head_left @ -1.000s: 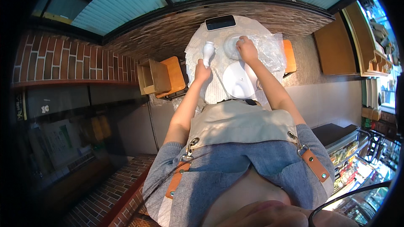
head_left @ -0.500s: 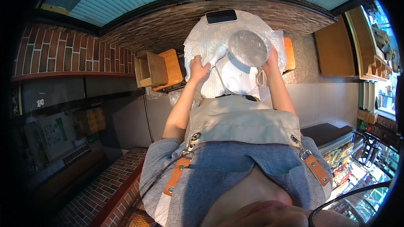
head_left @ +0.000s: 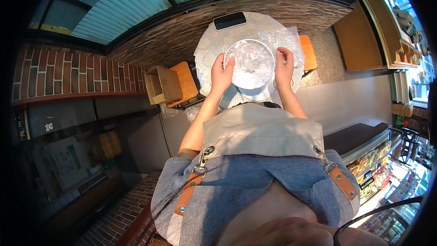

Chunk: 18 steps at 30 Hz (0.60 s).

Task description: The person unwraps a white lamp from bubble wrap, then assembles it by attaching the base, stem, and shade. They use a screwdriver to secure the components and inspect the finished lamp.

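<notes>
A round, pale-rimmed disc [head_left: 250,66] with a silvery, crinkled face lies tilted up over the table. My left hand [head_left: 221,74] grips its left rim, thumb on top. At the opposite rim, my right hand [head_left: 284,66] has its fingers curled in a pinch; what sits between the fingertips is too small to make out. Below the disc shows part of a white round base [head_left: 257,94], mostly covered by it. Clear bubble wrap [head_left: 293,45] spreads behind and to the right of my right hand.
A patterned cloth [head_left: 207,41] covers the small round table. A dark-screened phone [head_left: 230,21] lies at its far edge. On the left, an open cardboard box [head_left: 159,84] rests on an orange stool [head_left: 185,79]; another orange stool [head_left: 308,53] stands at the right.
The disc has shifted left and now faces up between both hands. My left hand has left the white stem and taken the disc's left rim. My right hand has moved slightly left.
</notes>
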Motion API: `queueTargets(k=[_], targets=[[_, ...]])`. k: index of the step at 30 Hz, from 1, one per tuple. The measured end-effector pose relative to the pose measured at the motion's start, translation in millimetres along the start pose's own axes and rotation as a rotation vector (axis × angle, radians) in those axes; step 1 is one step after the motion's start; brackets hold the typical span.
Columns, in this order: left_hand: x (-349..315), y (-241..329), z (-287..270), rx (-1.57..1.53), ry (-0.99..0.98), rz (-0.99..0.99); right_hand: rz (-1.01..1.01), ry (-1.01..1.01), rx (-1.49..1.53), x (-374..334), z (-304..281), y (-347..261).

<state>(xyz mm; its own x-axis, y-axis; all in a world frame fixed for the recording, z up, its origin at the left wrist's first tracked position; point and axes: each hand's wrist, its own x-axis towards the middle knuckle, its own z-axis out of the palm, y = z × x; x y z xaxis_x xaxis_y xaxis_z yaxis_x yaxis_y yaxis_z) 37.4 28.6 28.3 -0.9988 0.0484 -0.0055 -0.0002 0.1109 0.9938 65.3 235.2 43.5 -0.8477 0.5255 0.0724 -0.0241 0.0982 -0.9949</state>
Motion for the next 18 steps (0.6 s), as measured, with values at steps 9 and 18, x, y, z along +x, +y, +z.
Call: queueTargets(k=[9, 18], targets=[[-3, 32, 0, 0.238, 0.008, 0.139, -0.803, -0.404, -0.548, -14, 11, -36], [-12, 37, -4, 0.267, -0.017, 0.123, 0.189, -0.270, 0.346, -19, 13, 4]])
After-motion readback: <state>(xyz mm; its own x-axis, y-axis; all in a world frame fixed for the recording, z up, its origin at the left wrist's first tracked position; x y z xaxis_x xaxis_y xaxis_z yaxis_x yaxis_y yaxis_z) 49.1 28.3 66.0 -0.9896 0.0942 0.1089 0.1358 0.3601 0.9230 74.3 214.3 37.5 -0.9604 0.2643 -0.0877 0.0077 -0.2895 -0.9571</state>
